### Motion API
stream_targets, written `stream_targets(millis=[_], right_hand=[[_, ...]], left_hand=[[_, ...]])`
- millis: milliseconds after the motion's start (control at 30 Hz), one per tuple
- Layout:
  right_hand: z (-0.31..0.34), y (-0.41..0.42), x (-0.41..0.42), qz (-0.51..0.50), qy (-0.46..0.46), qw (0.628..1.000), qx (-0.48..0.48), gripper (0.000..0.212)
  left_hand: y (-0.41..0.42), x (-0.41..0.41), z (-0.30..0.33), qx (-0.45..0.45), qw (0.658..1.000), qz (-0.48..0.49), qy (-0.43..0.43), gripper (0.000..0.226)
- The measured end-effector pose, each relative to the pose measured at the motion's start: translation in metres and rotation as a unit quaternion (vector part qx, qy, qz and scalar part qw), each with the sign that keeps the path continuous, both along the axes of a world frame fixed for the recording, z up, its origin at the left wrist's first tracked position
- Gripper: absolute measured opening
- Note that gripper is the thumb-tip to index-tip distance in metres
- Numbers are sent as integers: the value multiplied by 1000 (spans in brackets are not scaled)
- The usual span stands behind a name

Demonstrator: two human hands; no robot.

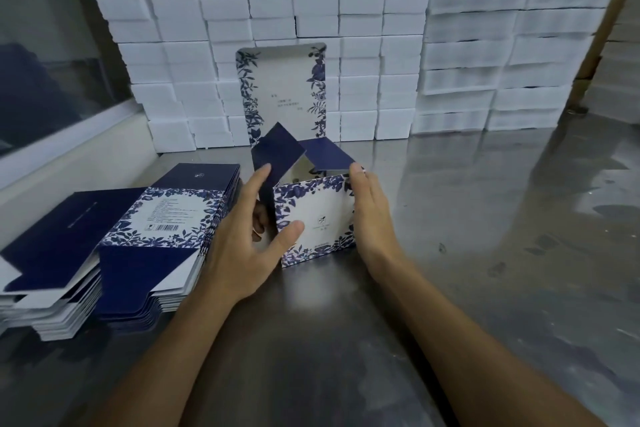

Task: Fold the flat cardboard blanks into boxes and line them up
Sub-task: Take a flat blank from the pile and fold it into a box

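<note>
A half-formed box [317,218], white with blue floral print, stands on the steel table [485,218] in the middle of the head view. Its tall lid panel [282,87] points up at the back, and two dark blue flaps [277,149] lean inward over the opening. My left hand [242,243] holds the box's left side, thumb on the front face, forefinger against the left flap. My right hand [370,215] lies flat with straight fingers against the box's right side. A stack of flat blanks [114,236] lies to the left.
Stacked white boxes [311,10] form a wall along the back of the table. A window ledge [69,149] runs along the left edge. The table's right half shows bare, reflective metal.
</note>
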State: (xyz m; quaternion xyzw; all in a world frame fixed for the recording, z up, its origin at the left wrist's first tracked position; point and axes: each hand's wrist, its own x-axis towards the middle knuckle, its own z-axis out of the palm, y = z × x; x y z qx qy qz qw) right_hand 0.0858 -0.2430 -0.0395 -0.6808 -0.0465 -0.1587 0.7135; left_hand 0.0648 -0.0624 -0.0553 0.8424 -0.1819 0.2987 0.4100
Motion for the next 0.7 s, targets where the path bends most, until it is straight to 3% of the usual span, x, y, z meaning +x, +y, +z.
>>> stream_targets(millis=[200, 300, 400, 567, 700], right_hand=[[10, 5, -4, 40, -17, 997, -56, 55], [5, 8, -4, 2, -24, 998, -50, 63], [6, 7, -7, -70, -68, 994, -45, 49], [9, 2, -8, -122, -150, 978, -82, 36], [8, 1, -9, -120, -175, 972, -100, 35]], left_hand=[[0, -4, 9, -58, 997, -23, -48, 39], [-2, -7, 12, -93, 993, -26, -71, 32], [-4, -6, 12, -149, 986, 0, -72, 37], [-5, 4, 10, -275, 959, 47, 48, 28], [-1, 13, 8, -437, 880, 32, 181, 25]])
